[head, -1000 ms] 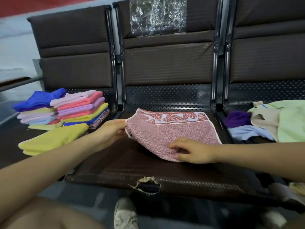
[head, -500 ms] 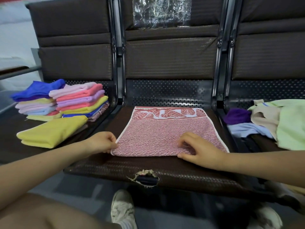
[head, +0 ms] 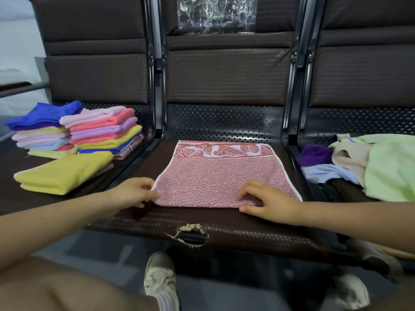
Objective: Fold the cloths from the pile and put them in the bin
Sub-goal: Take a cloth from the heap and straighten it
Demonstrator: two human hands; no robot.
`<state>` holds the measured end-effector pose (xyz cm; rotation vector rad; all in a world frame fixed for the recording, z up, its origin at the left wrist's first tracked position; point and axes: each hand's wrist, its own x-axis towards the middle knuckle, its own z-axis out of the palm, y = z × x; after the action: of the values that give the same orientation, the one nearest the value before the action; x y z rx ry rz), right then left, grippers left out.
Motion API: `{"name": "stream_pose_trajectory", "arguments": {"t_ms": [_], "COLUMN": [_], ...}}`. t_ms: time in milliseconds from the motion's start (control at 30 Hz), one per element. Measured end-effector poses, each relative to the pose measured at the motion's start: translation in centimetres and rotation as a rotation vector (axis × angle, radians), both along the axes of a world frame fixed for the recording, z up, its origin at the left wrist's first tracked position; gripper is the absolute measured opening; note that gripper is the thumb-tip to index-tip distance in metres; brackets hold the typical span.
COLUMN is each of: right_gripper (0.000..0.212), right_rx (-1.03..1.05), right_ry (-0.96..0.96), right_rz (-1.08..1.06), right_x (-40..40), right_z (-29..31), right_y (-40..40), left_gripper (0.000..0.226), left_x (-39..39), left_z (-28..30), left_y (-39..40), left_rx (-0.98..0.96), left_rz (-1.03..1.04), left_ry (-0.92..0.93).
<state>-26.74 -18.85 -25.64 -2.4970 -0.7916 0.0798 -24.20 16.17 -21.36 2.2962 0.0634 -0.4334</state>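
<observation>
Red cloth (head: pixel 221 176) is spread on the seat (head: pixel 224 223); its near-left corner is pinched by the left hand (head: pixel 134 194), its near edge gripped by the right hand's (head: pixel 267 200) curled fingers.

I sit in a waiting area: before me is a row of joined brown seats (head: pixel 226 223) with metal frames (head: pixel 289 90), like in a station.

The red cloth (head: pixel 222 176) looks bumpy and soft, like a towel. The brown seat (head: pixel 224 223) has a woven, matt cover with a torn hole (head: pixel 190 234). The back panel (head: pixel 224 122) is shiny metal with tiny holes. Crinkly clear plastic (head: pixel 216 14) shines.
</observation>
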Motion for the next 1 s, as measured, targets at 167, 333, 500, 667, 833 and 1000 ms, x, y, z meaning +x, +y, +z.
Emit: {"name": "stream_pose_trajectory", "arguments": {"t_ms": [167, 333, 500, 667, 833, 1000], "right_gripper": [0.020, 0.019, 0.022, 0.019, 0.011, 0.018], "right_rx": [0.004, 0.006, -0.012, -0.096, -0.124, -0.058], "right_ry": [0.011, 0.004, -0.004, -0.132, -0.129, 0.024], "right_rz": [0.003, 0.004, 0.019, 0.002, -0.050, -0.086], "right_x": [0.2, 0.0, -0.2, -0.5, -0.1, 0.7], "right_z": [0.1, 0.0, 0.4, 0.8, 1.3, 2.4], "right_y": [0.0, 0.0, 0.0, -1.9, -1.6, -1.3], "left_gripper": [0.009, 0.018, 0.022, 0.021, 0.051, 0.081], "left_x": [0.3, 1.3, 0.8, 0.4, 0.1, -0.4], "left_z": [1.2, 1.4, 0.6, 0.1, -0.1, -1.0], "left_y": [-1.1, -0.5, 0.3, 0.5, -1.2, -5.1], "left_rx": [-0.717, -0.885, -0.453, 0.327, 0.417, 0.360], "left_rz": [0.242, 0.352, 0.196, -0.073, -0.363, -0.641], "left_ry": [0.156, 0.297, 0.303, 0.069, -0.497, -0.431]}}
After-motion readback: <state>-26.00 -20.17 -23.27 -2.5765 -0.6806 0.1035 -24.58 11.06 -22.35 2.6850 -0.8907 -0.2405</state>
